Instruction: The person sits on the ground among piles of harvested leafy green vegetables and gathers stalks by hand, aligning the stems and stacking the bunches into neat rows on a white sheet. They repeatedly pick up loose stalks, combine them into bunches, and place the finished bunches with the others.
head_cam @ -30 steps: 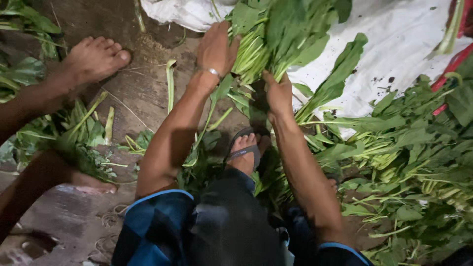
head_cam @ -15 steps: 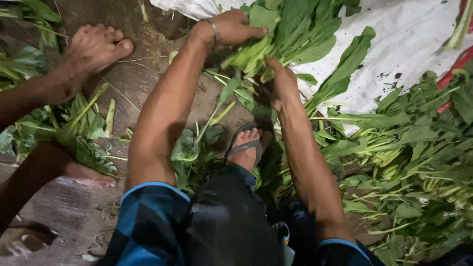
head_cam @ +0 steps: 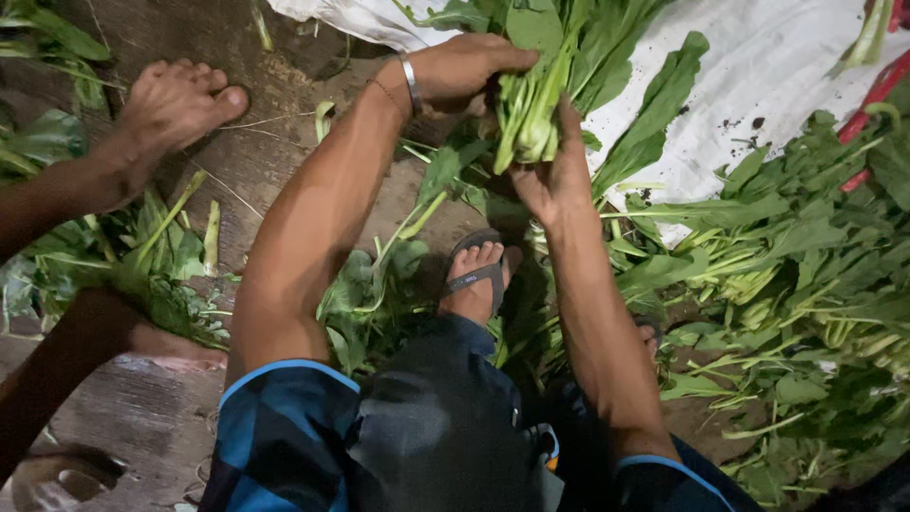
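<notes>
**Head view: bunch pinched between both hands**

Head camera shows my left hand (head_cam: 464, 68) and right hand (head_cam: 555, 171) both closed around the leafy stalk bunch (head_cam: 533, 114), cut ends toward me, leaves running away over the white sheet's (head_cam: 758, 57) near edge.

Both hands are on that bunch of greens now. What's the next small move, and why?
Probably tighten the bunch: the left hand and right hand both grip the stalk ends of the greens, and the leaves fan out loosely over the white sheet. Squaring the stalks together should make it easier to handle.
</notes>
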